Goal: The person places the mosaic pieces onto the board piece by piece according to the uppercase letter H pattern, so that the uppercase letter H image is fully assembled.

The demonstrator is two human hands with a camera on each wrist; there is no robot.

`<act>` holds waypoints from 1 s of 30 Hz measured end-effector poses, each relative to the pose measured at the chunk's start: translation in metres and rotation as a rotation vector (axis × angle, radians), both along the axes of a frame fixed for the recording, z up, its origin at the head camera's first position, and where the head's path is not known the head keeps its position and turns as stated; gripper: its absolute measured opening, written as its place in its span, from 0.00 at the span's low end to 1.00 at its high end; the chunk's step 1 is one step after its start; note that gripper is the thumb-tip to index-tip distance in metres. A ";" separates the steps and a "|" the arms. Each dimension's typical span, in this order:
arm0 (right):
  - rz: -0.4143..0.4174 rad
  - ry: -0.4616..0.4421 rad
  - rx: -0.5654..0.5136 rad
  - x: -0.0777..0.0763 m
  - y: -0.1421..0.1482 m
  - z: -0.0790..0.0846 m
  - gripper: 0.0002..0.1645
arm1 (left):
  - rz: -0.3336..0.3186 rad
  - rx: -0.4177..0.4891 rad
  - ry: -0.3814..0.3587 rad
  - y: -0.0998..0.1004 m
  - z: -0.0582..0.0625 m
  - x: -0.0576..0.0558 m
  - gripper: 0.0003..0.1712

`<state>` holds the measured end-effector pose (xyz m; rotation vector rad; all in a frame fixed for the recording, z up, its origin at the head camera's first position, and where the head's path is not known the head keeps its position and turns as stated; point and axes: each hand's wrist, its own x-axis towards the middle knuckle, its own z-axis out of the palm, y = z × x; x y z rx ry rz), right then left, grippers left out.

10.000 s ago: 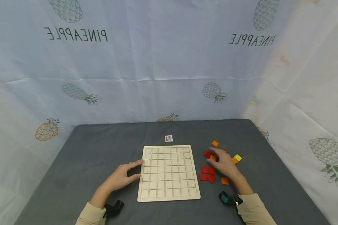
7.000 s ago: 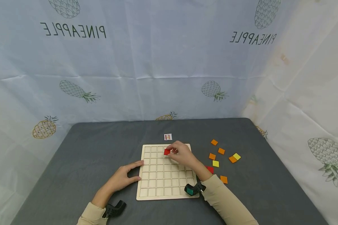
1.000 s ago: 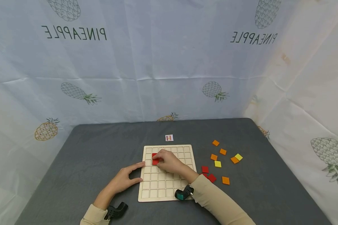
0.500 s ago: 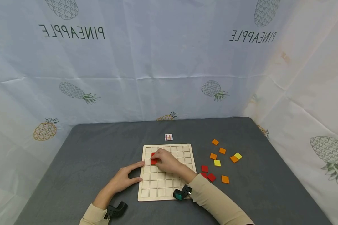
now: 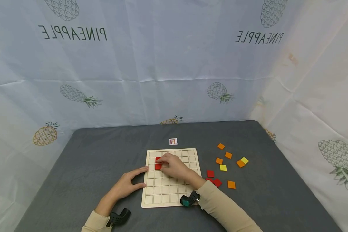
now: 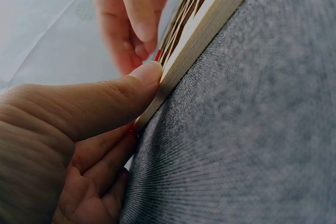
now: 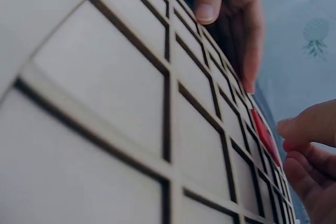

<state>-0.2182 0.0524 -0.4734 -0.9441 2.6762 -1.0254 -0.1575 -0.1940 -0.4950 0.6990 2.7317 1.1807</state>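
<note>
Flat on the table lies a pale wooden grid board (image 5: 169, 204). My left hand (image 5: 127, 184) rests at its left edge, index finger and thumb spread apart and touching the rim; in the left wrist view the thumb (image 6: 121, 95) lies against the board's side. Two red square tiles (image 5: 158, 167) sit one behind the other in the upper left cells. Over them, my right hand (image 5: 175, 167) has its thumb and fingers curled at a red tile, pinching it. The right wrist view shows red (image 7: 266, 136) in the grid beside the fingertips, which partly hide it.
Right of the board lie more red tiles (image 5: 210, 174), several orange tiles (image 5: 231, 185) and yellow tiles (image 5: 223, 168); one yellow tile overlaps an orange one. A small printed pattern card (image 5: 173, 141) lies behind the board. A pineapple-print curtain (image 5: 174, 64) hangs behind the table.
Ten seconds ago the grid held no tiles and my right hand was among the loose ones; red tiles have since moved onto the board. Over the last second both hands stay nearly still.
</note>
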 end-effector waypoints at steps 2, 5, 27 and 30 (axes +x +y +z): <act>-0.007 -0.014 -0.034 0.001 0.006 0.002 0.18 | -0.001 0.004 -0.006 0.000 0.000 0.000 0.34; -0.012 -0.034 -0.083 0.004 0.018 0.005 0.19 | -0.004 0.010 -0.016 0.001 0.000 0.000 0.35; -0.168 0.061 -0.157 0.039 0.138 0.014 0.22 | 0.003 -0.012 -0.010 0.000 0.001 0.001 0.35; -0.218 0.094 -0.134 0.044 0.155 0.010 0.22 | 0.006 -0.007 -0.010 0.000 0.000 0.001 0.35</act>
